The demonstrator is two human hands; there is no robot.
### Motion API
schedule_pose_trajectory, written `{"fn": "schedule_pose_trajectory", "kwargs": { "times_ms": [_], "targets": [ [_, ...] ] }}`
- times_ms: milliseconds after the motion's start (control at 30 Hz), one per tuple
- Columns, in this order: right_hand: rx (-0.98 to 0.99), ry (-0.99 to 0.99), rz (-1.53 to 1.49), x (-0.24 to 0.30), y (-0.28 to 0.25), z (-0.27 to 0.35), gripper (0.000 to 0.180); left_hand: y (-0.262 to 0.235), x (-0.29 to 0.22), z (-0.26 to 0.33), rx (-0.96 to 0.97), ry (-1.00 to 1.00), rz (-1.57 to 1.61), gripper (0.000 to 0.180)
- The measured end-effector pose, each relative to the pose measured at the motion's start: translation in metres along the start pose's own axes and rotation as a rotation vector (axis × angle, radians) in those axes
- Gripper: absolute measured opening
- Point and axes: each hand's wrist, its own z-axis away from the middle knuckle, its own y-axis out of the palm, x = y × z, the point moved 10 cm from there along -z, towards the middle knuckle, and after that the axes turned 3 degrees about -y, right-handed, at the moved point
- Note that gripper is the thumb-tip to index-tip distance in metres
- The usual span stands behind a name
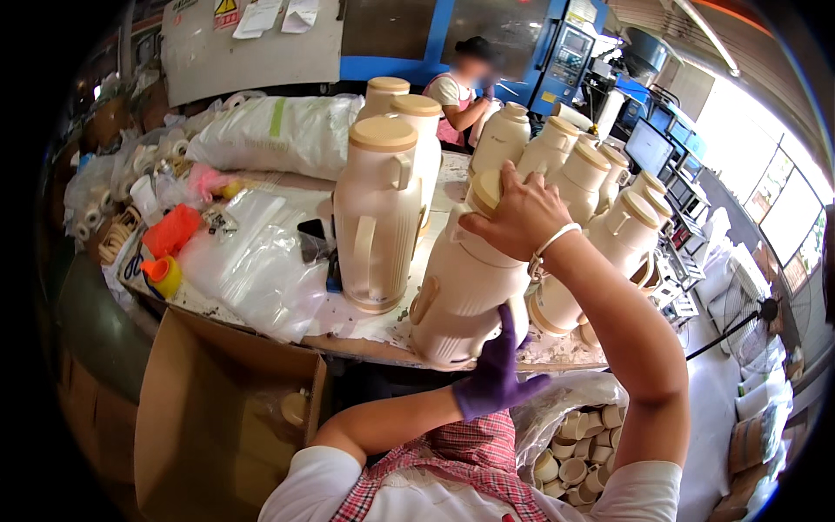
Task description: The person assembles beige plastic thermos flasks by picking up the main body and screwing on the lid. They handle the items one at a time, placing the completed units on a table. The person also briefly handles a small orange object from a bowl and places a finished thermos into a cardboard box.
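A cream vacuum flask [470,287] leans at the table's front edge, its top tipped away to the right. My bare right hand [522,213], a pale band at the wrist, grips its top with fingers curled over the tan lid [484,191]. Low on the flask's near side is my left hand [496,374] in a purple glove, fingers spread against or beside the body; its palm contact is hard to make out. Another cream flask [376,217] with a side handle stands upright to the left. Several more flasks [622,226] crowd the table on the right.
Clear plastic bags [252,261] lie on the table [326,326], near a yellow bottle [162,277] and scissors [133,265]. An open carton [174,418] is below left; a plastic-lined container of cream cups [574,448] is below right. A co-worker [461,91] sits across the table.
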Motion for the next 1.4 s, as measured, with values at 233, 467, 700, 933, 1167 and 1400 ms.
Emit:
{"fn": "schedule_pose_trajectory", "kwargs": {
  "times_ms": [233, 467, 700, 933, 1167, 1400],
  "targets": [
    [0.261, -0.455, -0.842, -0.049, 0.002, 0.056, 0.125, -0.154, 0.012, 0.059, -0.098, -0.459, 0.653, 0.063],
    [0.493, -0.793, -1.72, 0.016, 0.043, 0.124, 0.114, -0.147, 0.018, 0.098, 0.03, -0.448, 0.471, 0.065],
    [-0.174, -0.292, -1.194, -0.072, 0.06, 0.15, 0.096, -0.123, 0.014, 0.118, -0.035, -0.661, 0.543, 0.085],
    [-0.48, -0.108, -0.697, -0.025, 0.064, 0.167, 0.068, 0.031, -0.053, 0.112, 0.586, -0.198, -0.141, 0.113],
    [-0.593, -0.085, -0.894, -0.033, 0.048, 0.156, 0.051, 0.006, -0.059, 0.098, 0.651, -0.207, -0.068, 0.097],
    [-0.374, -0.256, -1.206, 0.004, 0.105, 0.129, 0.031, -0.116, -0.011, 0.116, -0.119, -0.614, 0.555, 0.087]
  ]
}}
